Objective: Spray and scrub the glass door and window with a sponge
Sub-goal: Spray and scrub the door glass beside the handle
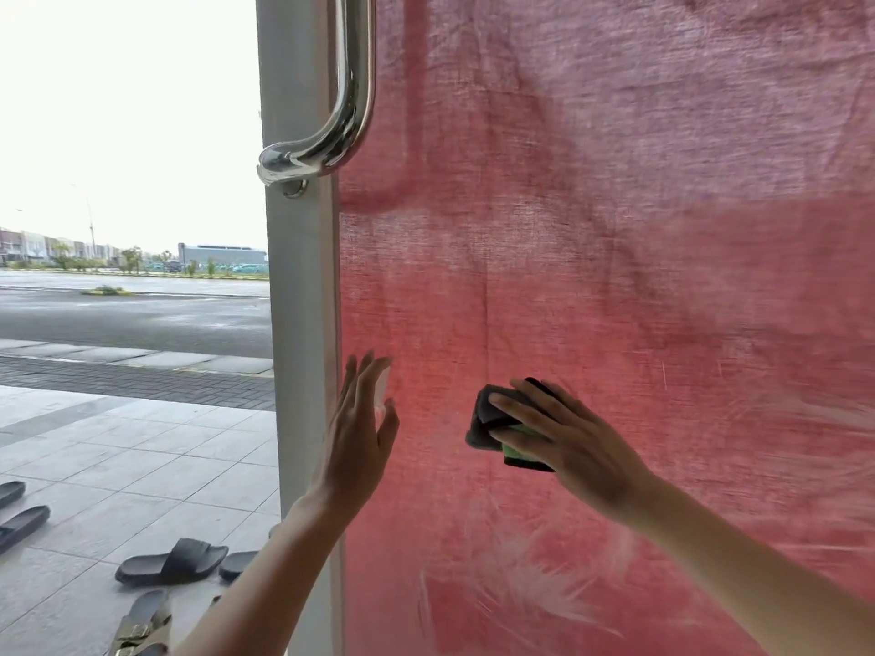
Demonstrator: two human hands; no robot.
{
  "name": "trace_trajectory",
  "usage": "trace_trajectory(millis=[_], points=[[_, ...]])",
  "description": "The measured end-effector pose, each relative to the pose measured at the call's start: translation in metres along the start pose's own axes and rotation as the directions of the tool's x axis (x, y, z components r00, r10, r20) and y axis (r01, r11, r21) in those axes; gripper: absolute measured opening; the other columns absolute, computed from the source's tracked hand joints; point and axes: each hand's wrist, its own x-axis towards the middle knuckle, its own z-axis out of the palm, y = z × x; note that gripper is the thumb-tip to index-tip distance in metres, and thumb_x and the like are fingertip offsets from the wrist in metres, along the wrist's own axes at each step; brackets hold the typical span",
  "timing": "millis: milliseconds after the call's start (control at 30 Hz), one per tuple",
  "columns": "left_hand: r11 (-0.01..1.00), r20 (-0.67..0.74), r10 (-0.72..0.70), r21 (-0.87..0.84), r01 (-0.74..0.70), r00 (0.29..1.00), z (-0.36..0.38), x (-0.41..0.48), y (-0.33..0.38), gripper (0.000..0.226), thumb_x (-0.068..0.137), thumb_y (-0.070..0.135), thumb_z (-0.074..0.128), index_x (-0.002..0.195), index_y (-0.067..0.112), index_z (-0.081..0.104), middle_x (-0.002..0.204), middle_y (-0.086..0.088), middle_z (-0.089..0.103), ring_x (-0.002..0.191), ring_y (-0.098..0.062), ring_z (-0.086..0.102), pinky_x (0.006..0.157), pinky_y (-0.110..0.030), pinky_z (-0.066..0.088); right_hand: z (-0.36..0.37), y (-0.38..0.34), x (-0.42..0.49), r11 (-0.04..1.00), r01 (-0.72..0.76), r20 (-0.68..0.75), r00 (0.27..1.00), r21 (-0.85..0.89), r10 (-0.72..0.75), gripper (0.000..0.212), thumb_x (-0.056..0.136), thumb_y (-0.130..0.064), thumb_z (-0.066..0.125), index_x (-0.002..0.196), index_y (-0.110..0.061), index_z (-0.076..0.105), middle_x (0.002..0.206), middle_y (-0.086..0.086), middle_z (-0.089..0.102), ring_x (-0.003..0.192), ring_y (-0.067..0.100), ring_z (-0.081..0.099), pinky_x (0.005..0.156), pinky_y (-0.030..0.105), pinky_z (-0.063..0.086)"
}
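Two hands are up at the glass door (615,286), and a good bit of what matters is covered. The sponge (485,419) is half buried under the right hand (573,442): fingers lie over its top and the thumb tucks along its lower edge, so it's gripped and pushed against the pane, with only a dark face and a strip of green showing. The left hand (360,433) is just beside the door frame (303,333), fingers straight and together, holding nothing. I can't tell if the palm actually meets the glass or only the fingertips do.

Both forearms run off the bottom edge. The chrome handle (352,87) is cut off at the top. Whitish streaks low on the pane are too smeary to say if they're foam or marks.

Red cloth (663,134) hangs behind the glass and fills nearly the whole pane, wrinkled. To the left of the frame it's open: pale floor tiles (118,456) with several dark sandals (173,561), some cropped by the edges, then a wet-looking road (132,314) and low buildings (222,255) far off under a washed-out sky.
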Motion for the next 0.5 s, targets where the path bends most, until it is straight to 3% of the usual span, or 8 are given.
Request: trace_trajectory(millis=[200,333,433,500], points=[[1.000,-0.007,0.026,0.002,-0.026,1.000,-0.006,0.002,-0.006,0.054,0.095,0.008,0.053,0.139,0.029,0.030,0.152,-0.004,0.034,0.145,-0.024,0.024,0.111,-0.039,0.029,-0.044,0.040,0.066,0.989,-0.146,-0.169,0.975,0.005,0.145,0.070,0.069,0.010,0.075,0.130,-0.019,0.059,0.150,0.008,0.039,0.140,0.032,0.032,0.116,0.046,0.025],[0.999,-0.022,0.052,0.012,-0.051,0.998,-0.012,0.004,-0.010,0.057,0.093,0.004,0.055,0.139,0.028,0.030,0.147,0.006,0.033,0.142,-0.022,0.030,0.110,-0.035,0.030,-0.063,0.061,0.112,0.948,-0.297,-0.308,0.896,0.117,0.319,0.059,0.080,0.005,0.068,0.134,-0.016,0.056,0.152,0.010,0.035,0.142,0.034,0.027,0.116,0.050,0.023],[0.999,-0.019,0.036,0.011,-0.035,0.999,-0.014,0.005,-0.014,0.056,0.094,0.006,0.054,0.139,0.027,0.029,0.150,-0.003,0.037,0.142,-0.025,0.031,0.110,-0.040,0.034,-0.055,0.054,0.126,0.919,-0.355,-0.383,0.835,0.173,0.395,0.056,0.081,0.005,0.066,0.133,-0.014,0.055,0.151,0.011,0.036,0.142,0.035,0.027,0.116,0.052,0.023],[0.999,-0.013,0.034,0.006,-0.034,0.999,-0.014,0.005,-0.016,0.055,0.095,0.007,0.053,0.140,0.026,0.029,0.149,-0.007,0.039,0.141,-0.025,0.032,0.109,-0.043,0.036,-0.044,0.043,0.123,0.931,-0.328,-0.381,0.849,0.162,0.366,0.058,0.080,0.006,0.067,0.134,-0.014,0.055,0.151,0.011,0.037,0.142,0.035,0.027,0.115,0.052,0.023]])
